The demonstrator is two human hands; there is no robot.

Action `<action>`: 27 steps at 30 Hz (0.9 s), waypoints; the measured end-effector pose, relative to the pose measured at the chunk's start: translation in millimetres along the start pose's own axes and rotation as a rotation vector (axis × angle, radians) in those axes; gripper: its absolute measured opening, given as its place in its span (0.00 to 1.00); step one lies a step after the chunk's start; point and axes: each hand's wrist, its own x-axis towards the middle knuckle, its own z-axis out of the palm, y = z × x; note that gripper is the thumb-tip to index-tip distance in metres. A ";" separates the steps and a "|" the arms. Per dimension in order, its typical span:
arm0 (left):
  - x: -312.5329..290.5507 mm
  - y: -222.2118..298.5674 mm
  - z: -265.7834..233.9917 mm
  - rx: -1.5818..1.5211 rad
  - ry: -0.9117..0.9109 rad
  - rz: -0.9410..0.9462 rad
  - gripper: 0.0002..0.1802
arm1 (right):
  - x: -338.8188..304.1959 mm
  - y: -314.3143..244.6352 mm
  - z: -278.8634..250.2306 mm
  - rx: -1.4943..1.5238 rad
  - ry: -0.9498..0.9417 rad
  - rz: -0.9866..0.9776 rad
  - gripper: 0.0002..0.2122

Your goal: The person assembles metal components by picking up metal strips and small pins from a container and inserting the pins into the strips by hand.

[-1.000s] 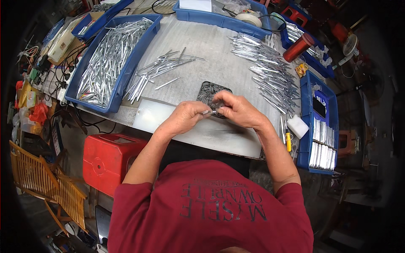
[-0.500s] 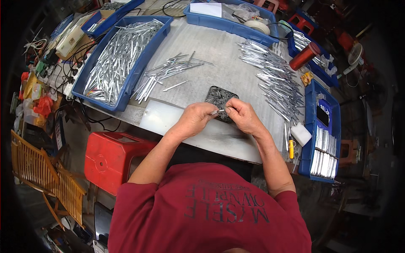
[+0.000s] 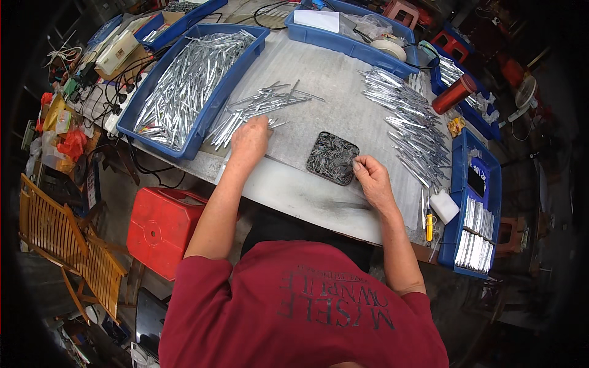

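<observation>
Reaching over the loose heap of silver rods (image 3: 288,98), I have my left hand (image 3: 250,142) low at its near side, fingers bent. The back of that hand hides my fingertips, so I can't tell whether they have closed on a rod; one rod end sticks out just beside my knuckles. My right hand (image 3: 374,181) is at the right edge of the black tray (image 3: 311,154), thumb and forefinger brought close together. Anything between them would be too small for me to make out, and I can't say if they touch the rim. The tray, full of small dark metal pins (image 3: 331,158), sits on the table (image 3: 331,92) in front of me, near the white board (image 3: 288,181) along the front edge. To the left of the heap stands a long blue bin (image 3: 226,92) of more rods. Over on my right lies a wide spread of rods (image 3: 405,122), and nearer me a yellow-handled tool (image 3: 429,228) lies beside a white block-shaped thing (image 3: 444,206). Beyond those, another blue bin (image 3: 451,248) holds silvery bundles (image 3: 473,250).
</observation>
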 end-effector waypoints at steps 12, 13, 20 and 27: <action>-21.5 25.0 1.5 -0.140 -0.045 0.259 0.07 | -2.6 -22.3 12.1 -0.308 0.135 -0.245 0.08; -28.1 35.5 1.3 -0.214 -0.079 0.321 0.07 | -2.0 -28.4 14.3 -0.400 0.134 -0.352 0.08; -47.6 69.9 8.2 -0.379 -0.105 0.440 0.06 | -11.3 -28.1 11.7 -0.593 -0.051 -0.356 0.04; -52.1 76.9 33.5 -1.001 -0.220 -0.080 0.05 | -28.7 -19.3 21.2 -0.309 0.320 -0.078 0.05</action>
